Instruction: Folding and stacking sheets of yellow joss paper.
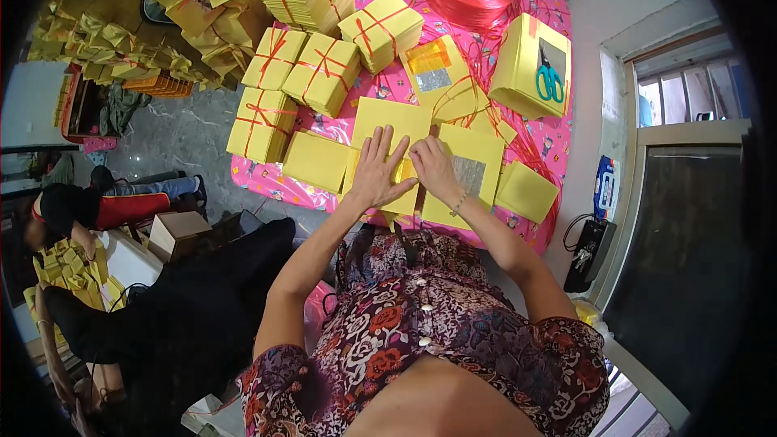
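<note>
My left hand (379, 170) lies flat with fingers spread on yellow paper sheets (392, 117) near the front of the table. Beside it, my right hand (435, 167) has its fingers curled together, with the tips down at the paper's edge; what they pinch, if anything, is hidden. Under and right of that wrist is another yellow sheet (481, 143) bearing a silver patch (468, 176). A shiny yellow-gold patch shows partly by my left fingers. Plain yellow stacks flank my hands, one on the left (316, 162) and one on the right (528, 192).
Yellow bundles tied with red string (324, 73) stand at the table's left on a pink patterned cloth (283, 190). A red string coil (469, 14) lies at the back. Teal-handled scissors (549, 85) rest on a yellow stack. At left, people (202, 316) work near yellow pieces (73, 271).
</note>
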`<state>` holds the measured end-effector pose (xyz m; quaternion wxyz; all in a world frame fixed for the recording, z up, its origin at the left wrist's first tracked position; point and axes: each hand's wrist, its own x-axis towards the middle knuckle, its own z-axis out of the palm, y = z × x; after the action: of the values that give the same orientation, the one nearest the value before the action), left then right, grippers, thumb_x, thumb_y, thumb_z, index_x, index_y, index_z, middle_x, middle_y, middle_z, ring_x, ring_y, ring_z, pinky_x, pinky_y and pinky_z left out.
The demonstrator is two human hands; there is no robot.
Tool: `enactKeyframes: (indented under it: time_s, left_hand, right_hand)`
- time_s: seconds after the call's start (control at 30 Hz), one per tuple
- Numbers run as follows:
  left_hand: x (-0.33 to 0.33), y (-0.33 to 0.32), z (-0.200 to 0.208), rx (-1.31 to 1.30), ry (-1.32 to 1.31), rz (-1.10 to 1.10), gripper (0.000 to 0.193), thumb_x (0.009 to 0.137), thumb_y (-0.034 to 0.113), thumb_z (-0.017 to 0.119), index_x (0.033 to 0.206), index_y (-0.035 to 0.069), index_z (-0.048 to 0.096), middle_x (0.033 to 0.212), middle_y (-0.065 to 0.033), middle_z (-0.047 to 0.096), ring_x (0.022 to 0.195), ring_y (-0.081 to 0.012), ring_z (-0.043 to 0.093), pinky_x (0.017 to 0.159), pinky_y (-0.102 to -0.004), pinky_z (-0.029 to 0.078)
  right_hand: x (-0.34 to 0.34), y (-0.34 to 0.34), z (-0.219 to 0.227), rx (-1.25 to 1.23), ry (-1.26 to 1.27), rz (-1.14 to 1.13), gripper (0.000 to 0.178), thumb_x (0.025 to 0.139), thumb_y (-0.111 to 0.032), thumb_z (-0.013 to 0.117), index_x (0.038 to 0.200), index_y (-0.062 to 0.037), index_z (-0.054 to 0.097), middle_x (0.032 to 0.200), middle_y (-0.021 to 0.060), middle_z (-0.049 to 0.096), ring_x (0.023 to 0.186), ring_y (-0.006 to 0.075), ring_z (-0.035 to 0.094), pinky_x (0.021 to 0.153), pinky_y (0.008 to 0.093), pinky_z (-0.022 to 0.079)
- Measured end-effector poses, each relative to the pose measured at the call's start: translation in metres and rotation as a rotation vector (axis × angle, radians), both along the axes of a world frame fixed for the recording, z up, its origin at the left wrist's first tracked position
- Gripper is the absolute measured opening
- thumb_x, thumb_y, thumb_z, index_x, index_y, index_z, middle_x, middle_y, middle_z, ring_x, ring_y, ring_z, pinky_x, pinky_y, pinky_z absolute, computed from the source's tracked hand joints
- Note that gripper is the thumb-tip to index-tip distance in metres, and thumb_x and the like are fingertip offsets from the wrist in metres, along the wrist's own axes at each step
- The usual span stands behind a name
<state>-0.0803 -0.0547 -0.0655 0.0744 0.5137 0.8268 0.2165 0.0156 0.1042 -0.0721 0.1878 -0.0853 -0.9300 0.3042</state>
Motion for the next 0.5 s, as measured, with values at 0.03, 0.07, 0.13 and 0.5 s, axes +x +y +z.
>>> enactKeyframes:
  time_s: [0.03, 0.07, 0.13, 0.5]
  left_hand:
    - [-0.002, 0.0, 0.0, 0.004, -0.006, -0.025, 0.085, 0.086, 0.061, 0.058, 0.153, 0.015, 0.033, 0.157, -0.0269, 0.021, 0.147, -0.0435, 0.017, 0.118, -0.0536, 0.017]
    - [-0.004, -0.001, 0.001, 0.008, -0.013, -0.051, 0.086, 0.085, 0.062, 0.058, 0.153, 0.014, 0.034, 0.157, -0.0271, 0.022, 0.147, -0.0432, 0.018, 0.118, -0.0524, 0.018]
    - [-0.015, -0.011, 0.004, -0.015, -0.013, -0.061, 0.087, 0.085, 0.063, 0.057, 0.153, 0.014, 0.034, 0.157, -0.0273, 0.022, 0.147, -0.043, 0.019, 0.118, -0.0513, 0.018]
    - [-0.034, -0.031, 0.003, -0.065, 0.045, -0.068, 0.089, 0.084, 0.066, 0.057, 0.152, 0.013, 0.034, 0.157, -0.0278, 0.022, 0.146, -0.0442, 0.018, 0.118, -0.0526, 0.019]
  right_hand:
    - [0.001, -0.001, -0.001, 0.044, 0.012, 0.0, 0.01, 0.088, -0.007, 0.061, 0.093, -0.0029, 0.054, 0.091, 0.0121, 0.049, 0.086, 0.0318, 0.052, 0.078, 0.0421, 0.045]
    - [0.002, -0.001, -0.003, 0.041, 0.013, 0.001, 0.01, 0.088, -0.007, 0.061, 0.093, -0.0029, 0.054, 0.091, 0.0121, 0.049, 0.086, 0.0318, 0.052, 0.078, 0.0421, 0.045]
    - [0.004, -0.001, -0.002, 0.037, 0.018, -0.014, 0.011, 0.089, -0.008, 0.062, 0.093, -0.0024, 0.054, 0.091, 0.0124, 0.049, 0.086, 0.0315, 0.051, 0.078, 0.0413, 0.044]
    - [-0.004, -0.012, 0.0, -0.135, 0.002, -0.141, 0.023, 0.085, -0.017, 0.071, 0.094, -0.0046, 0.055, 0.09, 0.0093, 0.052, 0.085, 0.0282, 0.052, 0.077, 0.0397, 0.043]
